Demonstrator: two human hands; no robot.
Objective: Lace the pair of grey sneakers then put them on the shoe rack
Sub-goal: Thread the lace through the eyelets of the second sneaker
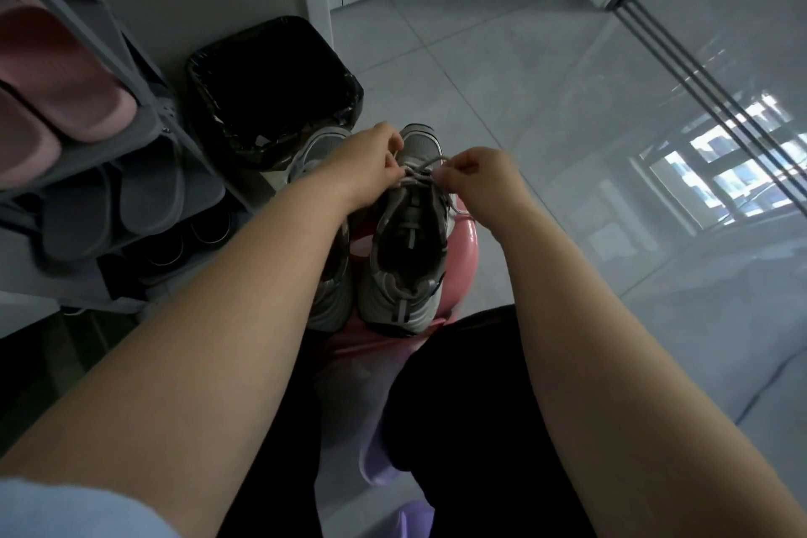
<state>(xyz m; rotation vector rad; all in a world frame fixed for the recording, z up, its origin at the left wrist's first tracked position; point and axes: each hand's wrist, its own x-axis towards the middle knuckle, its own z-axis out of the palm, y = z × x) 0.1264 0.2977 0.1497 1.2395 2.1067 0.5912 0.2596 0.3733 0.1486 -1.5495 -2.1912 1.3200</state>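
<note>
Your pair of grey sneakers stands side by side on the pink stool (465,232), toes away from you. The right sneaker (406,240) is silver-grey with paler overlays and a dark open mouth, while the left sneaker (321,151) is half hidden under your forearm. Your left hand (371,162) and right hand (476,177) have curled fingers, each pinching the grey lace (430,164) over the right sneaker's toe-end eyelets. The shoe rack (144,118) stands left of the stool.
</note>
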